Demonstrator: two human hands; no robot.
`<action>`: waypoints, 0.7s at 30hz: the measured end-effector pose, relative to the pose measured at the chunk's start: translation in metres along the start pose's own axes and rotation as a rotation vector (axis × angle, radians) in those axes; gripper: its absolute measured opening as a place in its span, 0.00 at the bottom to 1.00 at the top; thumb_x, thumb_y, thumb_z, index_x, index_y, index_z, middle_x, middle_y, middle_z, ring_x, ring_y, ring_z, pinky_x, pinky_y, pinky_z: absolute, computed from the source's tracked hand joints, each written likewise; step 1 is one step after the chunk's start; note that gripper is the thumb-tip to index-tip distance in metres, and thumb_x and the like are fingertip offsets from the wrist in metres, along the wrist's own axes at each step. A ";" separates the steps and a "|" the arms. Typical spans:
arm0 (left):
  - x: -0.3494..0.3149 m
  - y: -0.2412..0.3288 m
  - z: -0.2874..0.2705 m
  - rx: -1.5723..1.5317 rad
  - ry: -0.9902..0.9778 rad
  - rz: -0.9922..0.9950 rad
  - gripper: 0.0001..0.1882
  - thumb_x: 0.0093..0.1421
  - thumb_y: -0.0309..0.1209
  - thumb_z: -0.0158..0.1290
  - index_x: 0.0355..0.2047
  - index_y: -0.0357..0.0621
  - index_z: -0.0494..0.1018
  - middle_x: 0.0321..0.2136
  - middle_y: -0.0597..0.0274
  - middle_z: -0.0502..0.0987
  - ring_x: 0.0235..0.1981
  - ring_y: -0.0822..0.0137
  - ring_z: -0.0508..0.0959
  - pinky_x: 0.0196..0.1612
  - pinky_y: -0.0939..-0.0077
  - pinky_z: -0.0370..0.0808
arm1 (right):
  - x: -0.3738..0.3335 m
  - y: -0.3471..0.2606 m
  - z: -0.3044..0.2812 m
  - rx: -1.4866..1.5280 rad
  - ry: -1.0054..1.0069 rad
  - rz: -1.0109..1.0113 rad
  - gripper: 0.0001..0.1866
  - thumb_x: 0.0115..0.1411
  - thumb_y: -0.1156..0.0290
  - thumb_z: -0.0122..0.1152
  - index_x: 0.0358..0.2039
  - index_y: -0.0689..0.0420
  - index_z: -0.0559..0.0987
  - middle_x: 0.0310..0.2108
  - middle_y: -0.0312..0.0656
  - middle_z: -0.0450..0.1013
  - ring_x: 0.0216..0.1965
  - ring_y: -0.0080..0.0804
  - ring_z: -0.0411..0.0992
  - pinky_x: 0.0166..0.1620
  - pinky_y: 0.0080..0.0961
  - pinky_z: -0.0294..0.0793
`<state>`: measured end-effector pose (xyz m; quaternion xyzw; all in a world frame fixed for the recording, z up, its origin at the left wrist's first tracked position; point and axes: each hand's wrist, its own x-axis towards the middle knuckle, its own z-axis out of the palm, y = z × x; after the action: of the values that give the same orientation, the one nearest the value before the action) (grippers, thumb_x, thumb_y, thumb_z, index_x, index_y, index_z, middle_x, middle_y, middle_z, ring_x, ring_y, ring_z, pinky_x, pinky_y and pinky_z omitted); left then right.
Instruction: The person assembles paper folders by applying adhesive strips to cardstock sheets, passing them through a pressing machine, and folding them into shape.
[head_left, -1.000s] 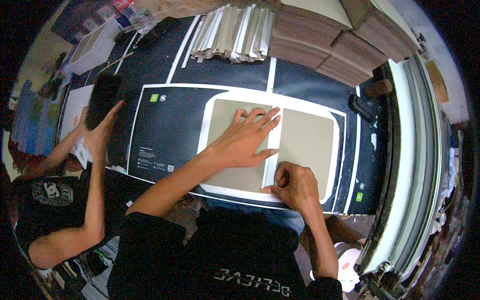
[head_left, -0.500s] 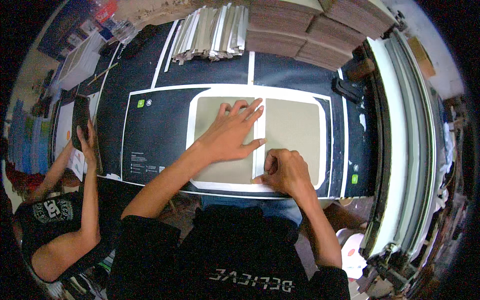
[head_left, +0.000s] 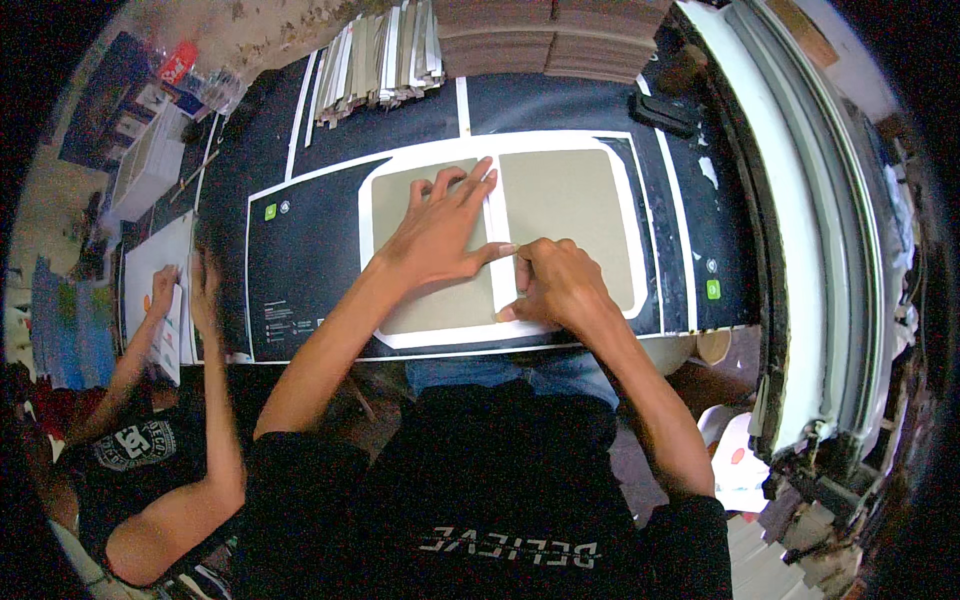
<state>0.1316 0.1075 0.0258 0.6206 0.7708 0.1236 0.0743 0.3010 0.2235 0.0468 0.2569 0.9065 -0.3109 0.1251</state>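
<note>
Two grey boards [head_left: 570, 195] I logged on a white sheet [head_left: 540, 143] near the worktop's [head_left: 400, 130] front edge: left hand [head_left: 435, 235] spread over the left one, seemingly against shifting, right hand [head_left: 560, 283] curled between them, any pinch indiscernible.

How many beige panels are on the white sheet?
2: the left panel beneath the left hand, and the right panel partly covered by the right hand. Any underneath would be hidden.
</note>
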 end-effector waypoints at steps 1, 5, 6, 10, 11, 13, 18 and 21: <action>0.001 0.001 -0.001 0.009 -0.021 -0.017 0.51 0.58 0.63 0.55 0.67 0.32 0.58 0.72 0.48 0.54 0.66 0.46 0.59 0.63 0.45 0.59 | 0.000 -0.001 0.000 -0.017 0.015 -0.004 0.22 0.33 0.61 0.86 0.22 0.57 0.80 0.25 0.48 0.80 0.33 0.45 0.81 0.40 0.39 0.79; 0.004 0.003 0.001 0.031 -0.045 -0.032 0.51 0.57 0.62 0.57 0.68 0.35 0.58 0.73 0.50 0.52 0.68 0.47 0.57 0.65 0.42 0.56 | 0.003 0.007 0.002 -0.053 0.037 -0.056 0.23 0.34 0.57 0.86 0.22 0.56 0.81 0.26 0.48 0.80 0.32 0.43 0.81 0.40 0.38 0.79; 0.004 0.003 0.001 0.024 -0.053 -0.042 0.51 0.58 0.62 0.57 0.68 0.36 0.58 0.73 0.50 0.52 0.69 0.46 0.56 0.65 0.41 0.55 | 0.005 0.010 0.001 -0.056 0.031 -0.079 0.23 0.35 0.55 0.86 0.22 0.56 0.81 0.26 0.48 0.81 0.32 0.43 0.81 0.40 0.38 0.80; 0.004 -0.007 0.013 -0.024 -0.058 -0.071 0.52 0.57 0.62 0.57 0.70 0.39 0.55 0.73 0.51 0.52 0.69 0.44 0.55 0.65 0.37 0.51 | 0.015 0.016 -0.005 0.094 -0.087 -0.006 0.42 0.36 0.45 0.84 0.43 0.64 0.80 0.44 0.59 0.79 0.47 0.54 0.79 0.50 0.47 0.80; 0.005 -0.009 0.014 -0.040 -0.052 -0.078 0.53 0.57 0.62 0.57 0.71 0.39 0.54 0.73 0.51 0.52 0.69 0.44 0.54 0.65 0.36 0.50 | 0.013 0.011 -0.005 0.064 -0.057 -0.013 0.42 0.36 0.44 0.83 0.44 0.64 0.80 0.44 0.59 0.79 0.47 0.55 0.79 0.50 0.46 0.80; 0.005 -0.014 0.015 -0.055 -0.083 -0.105 0.56 0.55 0.63 0.58 0.72 0.40 0.51 0.73 0.51 0.52 0.70 0.43 0.54 0.65 0.35 0.50 | 0.009 0.002 -0.003 -0.009 -0.005 0.012 0.40 0.38 0.45 0.82 0.44 0.63 0.80 0.46 0.56 0.79 0.47 0.53 0.79 0.50 0.45 0.80; 0.013 -0.009 0.014 -0.061 -0.135 -0.124 0.60 0.51 0.62 0.62 0.73 0.43 0.47 0.72 0.51 0.54 0.71 0.45 0.52 0.66 0.33 0.49 | -0.001 -0.004 0.002 -0.068 0.090 0.024 0.36 0.42 0.46 0.81 0.45 0.59 0.81 0.45 0.54 0.80 0.48 0.49 0.80 0.48 0.42 0.80; 0.011 -0.008 0.015 -0.075 -0.106 -0.132 0.59 0.51 0.59 0.64 0.73 0.45 0.48 0.72 0.52 0.55 0.71 0.45 0.52 0.66 0.32 0.48 | -0.009 -0.004 0.004 -0.036 0.140 0.019 0.34 0.42 0.50 0.81 0.46 0.59 0.81 0.44 0.52 0.80 0.46 0.50 0.80 0.47 0.47 0.80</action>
<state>0.1260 0.1177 0.0094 0.5710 0.7997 0.1141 0.1463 0.3069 0.2147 0.0487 0.2845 0.9159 -0.2748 0.0688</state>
